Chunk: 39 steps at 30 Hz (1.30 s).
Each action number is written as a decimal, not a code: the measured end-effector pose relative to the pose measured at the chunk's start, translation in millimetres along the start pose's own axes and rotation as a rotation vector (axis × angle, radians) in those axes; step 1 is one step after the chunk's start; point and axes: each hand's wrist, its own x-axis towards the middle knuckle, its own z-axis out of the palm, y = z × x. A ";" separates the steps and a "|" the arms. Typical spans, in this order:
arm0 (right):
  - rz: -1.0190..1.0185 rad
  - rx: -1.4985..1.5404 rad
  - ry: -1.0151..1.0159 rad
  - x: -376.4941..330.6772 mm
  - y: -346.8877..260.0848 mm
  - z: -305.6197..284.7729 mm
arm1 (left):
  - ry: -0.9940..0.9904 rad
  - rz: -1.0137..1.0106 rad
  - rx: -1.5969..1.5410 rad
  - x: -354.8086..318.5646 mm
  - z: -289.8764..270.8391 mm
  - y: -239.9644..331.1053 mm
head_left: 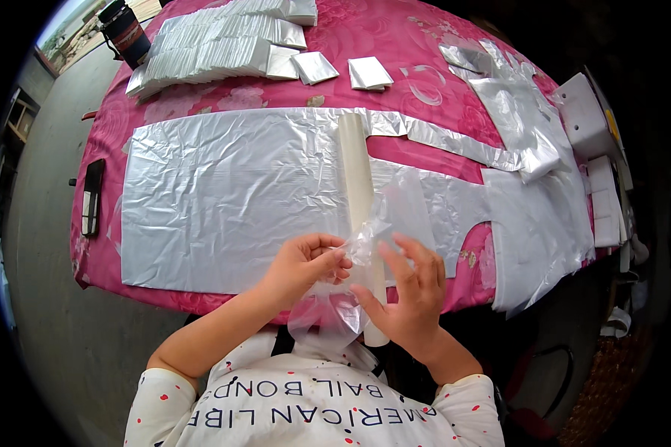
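Note:
My left hand (303,270) is closed in a pinch on a crumpled piece of clear plastic film (361,242), which hangs down toward my lap. Beside the film, my right hand (414,294) has its fingers spread and curved; they are slightly blurred. Under the film, a long off-white tube (356,171) lies away from me and sticks out past the near table edge. The tube rests on a flat stack of silvery plastic bags (224,201), whose handle strips reach to the right.
Folded silvery packets (216,56) stand in rows at the far left, with single packets (369,73) beside them. A dark flask (125,36) and a black phone (92,197) are on the left. More silvery bags (537,223) drape over the pink tablecloth (425,37) near white boxes (583,115).

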 end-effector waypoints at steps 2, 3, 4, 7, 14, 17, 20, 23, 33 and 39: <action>0.078 -0.210 -0.008 9.1 0.8 -1.2 | -0.020 -0.008 -0.017 -1.4 0.2 -0.6; 0.086 -0.124 -0.088 1.6 8.3 4.9 | -0.043 0.019 0.011 -1.6 1.0 -2.7; 0.145 -0.033 -0.140 -5.4 15.2 9.2 | -0.068 0.045 0.042 -1.1 2.1 -4.0; 0.396 0.358 -0.246 -15.4 32.2 9.1 | -0.042 0.182 0.323 -4.0 3.4 -6.1; 0.794 0.636 -0.066 -14.9 174.9 -78.5 | 0.062 -0.010 0.214 -5.2 -31.8 4.7; 0.918 0.250 0.256 -47.2 256.4 -134.3 | 0.056 -0.005 0.249 -7.4 -42.9 5.1; 0.702 -0.320 0.451 -58.7 256.4 -152.6 | 0.090 -0.036 0.240 -8.8 -47.0 6.5; 0.467 -0.578 0.354 -51.3 199.1 -129.3 | 0.115 -0.007 0.238 -18.2 -55.9 10.4; 0.856 0.398 -0.694 -71.7 15.5 -14.0 | 0.564 0.014 0.423 -109.6 -196.7 59.5; 0.925 0.477 -0.741 -67.5 3.1 -4.4 | 0.838 0.450 1.275 -116.0 -195.5 60.1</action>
